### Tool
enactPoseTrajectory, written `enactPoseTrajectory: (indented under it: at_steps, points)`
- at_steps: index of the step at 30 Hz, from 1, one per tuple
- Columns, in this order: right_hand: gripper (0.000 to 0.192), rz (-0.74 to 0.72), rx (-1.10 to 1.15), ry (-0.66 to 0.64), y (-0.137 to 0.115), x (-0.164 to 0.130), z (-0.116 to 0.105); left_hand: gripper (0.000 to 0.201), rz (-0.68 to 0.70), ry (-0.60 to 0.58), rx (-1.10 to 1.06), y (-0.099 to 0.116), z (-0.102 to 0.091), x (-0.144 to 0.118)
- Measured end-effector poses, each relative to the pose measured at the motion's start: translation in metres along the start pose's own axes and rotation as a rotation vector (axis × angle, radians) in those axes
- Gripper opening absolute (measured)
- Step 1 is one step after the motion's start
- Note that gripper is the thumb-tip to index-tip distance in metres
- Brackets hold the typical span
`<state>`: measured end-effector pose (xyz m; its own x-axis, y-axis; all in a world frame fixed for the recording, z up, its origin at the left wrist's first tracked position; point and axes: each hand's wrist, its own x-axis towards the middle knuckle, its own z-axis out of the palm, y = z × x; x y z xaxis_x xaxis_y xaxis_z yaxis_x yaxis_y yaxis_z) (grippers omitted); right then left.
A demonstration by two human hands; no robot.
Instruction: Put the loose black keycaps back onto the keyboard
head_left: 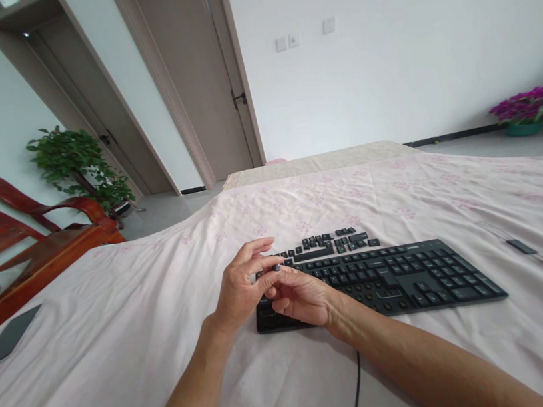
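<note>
Here both hands met over the left end of a black keyboard (393, 277) that lay flat on a pink sheet (118, 333). The left hand (239, 287) hovered above the board's near-left corner, its fingers (257, 247) curled loosely and its thumb pressed toward the other hand. The right hand (298, 295) crossed in from the right, palm turned inward, and its fingertips pinched a small dark keycap (276, 268) just where the two hands touched. Whether the left hand also gripped that keycap could not be told; it looked half closed around it.

Just behind the keyboard's far edge a cluster of loose keycaps (332, 243) sat on the sheet, some in short rows, touching or nearly touching one another. The rows of keys on the right part of the board stood in place, while several sockets near the middle and lower rows looked bare. A black cable (354, 390) ran from the board's near edge toward the camera, between the two forearms.

To the right, well apart from the keyboard, a small dark flat piece (521, 246) lay on the sheet. At the far left a dark flat pad (5, 338) rested on the sheet near a red wooden chair (23, 231). Behind it stood a green plant (77, 167) beside a door (198, 79), and purple flowers (538, 104) stood by the right wall.
</note>
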<state>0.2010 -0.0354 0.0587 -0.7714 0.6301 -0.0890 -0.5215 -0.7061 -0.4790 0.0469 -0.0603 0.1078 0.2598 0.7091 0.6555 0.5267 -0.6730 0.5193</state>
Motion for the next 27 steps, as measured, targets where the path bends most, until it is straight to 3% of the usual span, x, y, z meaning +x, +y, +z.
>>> enactPoseTrajectory:
  at_steps: [13,22,27]
  points:
    - [0.039,-0.003,0.032,-0.009,0.001,-0.001,-0.002,0.019,-0.059,-0.142,0.030,0.006,-0.013,0.006]
    - [0.036,-0.210,-0.184,0.206,-0.009,0.000,0.003,0.018,-0.020,-0.002,0.136,-0.008,-0.011,0.002]
    - [0.039,-0.161,-0.214,0.212,-0.014,-0.002,0.005,0.016,0.059,0.078,0.116,-0.011,-0.004,-0.001]
